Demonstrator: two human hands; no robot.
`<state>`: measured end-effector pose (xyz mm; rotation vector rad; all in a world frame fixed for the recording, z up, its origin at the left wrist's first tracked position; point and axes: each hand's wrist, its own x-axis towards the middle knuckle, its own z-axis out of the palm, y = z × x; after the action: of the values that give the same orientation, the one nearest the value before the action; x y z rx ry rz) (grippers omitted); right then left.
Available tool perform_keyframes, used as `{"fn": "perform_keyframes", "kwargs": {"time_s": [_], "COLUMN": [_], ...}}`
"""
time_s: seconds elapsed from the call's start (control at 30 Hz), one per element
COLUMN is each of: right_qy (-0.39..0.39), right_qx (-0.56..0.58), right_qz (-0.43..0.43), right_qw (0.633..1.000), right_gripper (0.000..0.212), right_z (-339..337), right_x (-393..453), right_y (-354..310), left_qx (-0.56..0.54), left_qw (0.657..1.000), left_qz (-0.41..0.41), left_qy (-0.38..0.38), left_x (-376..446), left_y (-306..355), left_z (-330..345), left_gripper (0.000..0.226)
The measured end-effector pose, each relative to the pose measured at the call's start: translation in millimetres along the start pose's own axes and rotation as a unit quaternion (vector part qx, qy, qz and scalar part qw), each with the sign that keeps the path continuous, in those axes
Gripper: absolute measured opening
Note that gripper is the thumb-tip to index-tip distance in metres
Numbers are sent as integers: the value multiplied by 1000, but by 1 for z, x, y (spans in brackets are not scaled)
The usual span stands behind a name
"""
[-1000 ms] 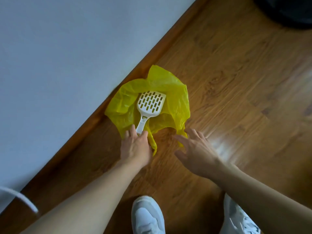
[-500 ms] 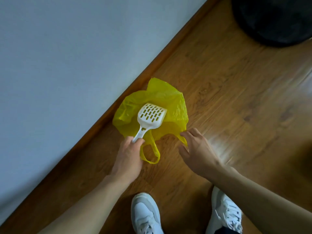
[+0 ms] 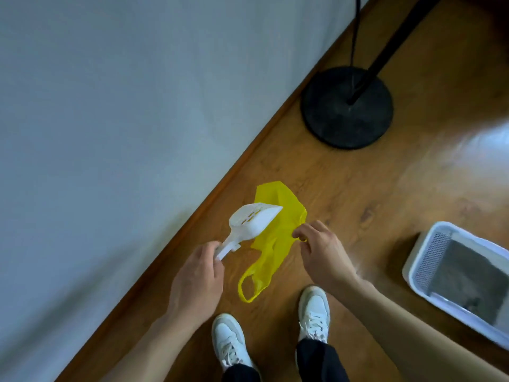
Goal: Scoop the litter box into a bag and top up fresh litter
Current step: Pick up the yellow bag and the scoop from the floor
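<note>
My left hand [image 3: 197,277] grips the handle of a white slotted litter scoop [image 3: 252,223], lifted off the floor and turned on its side. A thin yellow plastic bag [image 3: 275,235] hangs stretched out below my right hand [image 3: 321,250], which pinches its upper edge; one handle loop dangles near the floor between my hands. A white litter box [image 3: 425,260] with grey litter inside sits on the floor at the right edge, partly cut off by the frame.
A black round lamp base [image 3: 347,108] with a slanted pole stands beside the wall further ahead. A pale wall [image 3: 110,119] with a wooden skirting runs diagonally on the left. My two white shoes [image 3: 230,340] stand on the wood floor below the bag.
The scoop has been lifted off the bag by my left hand. My right hand has taken hold of the bag's edge and raised it. The view has pulled back, revealing the lamp base and litter box.
</note>
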<state>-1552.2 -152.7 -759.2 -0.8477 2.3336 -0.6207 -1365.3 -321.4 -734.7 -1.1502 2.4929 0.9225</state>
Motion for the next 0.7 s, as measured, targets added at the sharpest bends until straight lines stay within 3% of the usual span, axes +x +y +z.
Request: {"fn": "perform_keyframes", "kwargs": {"time_s": [0.27, 0.4, 0.57, 0.7], "right_qy": [79, 121, 202, 309], "right_qx": [6, -3, 14, 35], "right_qz": [63, 88, 131, 193], "right_qw": [995, 989, 971, 931], "right_gripper": [37, 33, 24, 19], "right_z": [-179, -244, -286, -295], "right_x": [-103, -169, -267, -349], "right_y": [-46, -72, -96, -109], "left_qx": [-60, -66, -63, -33], "left_qw": [996, 992, 975, 955], "left_qz": [55, 108, 205, 281], "left_qy": [-20, -28, -63, -87], "left_x": [-88, -136, -191, -226], "left_y": [147, 198, 240, 265], "left_z": [-102, -141, -181, -196], "left_gripper": [21, 20, 15, 18]}}
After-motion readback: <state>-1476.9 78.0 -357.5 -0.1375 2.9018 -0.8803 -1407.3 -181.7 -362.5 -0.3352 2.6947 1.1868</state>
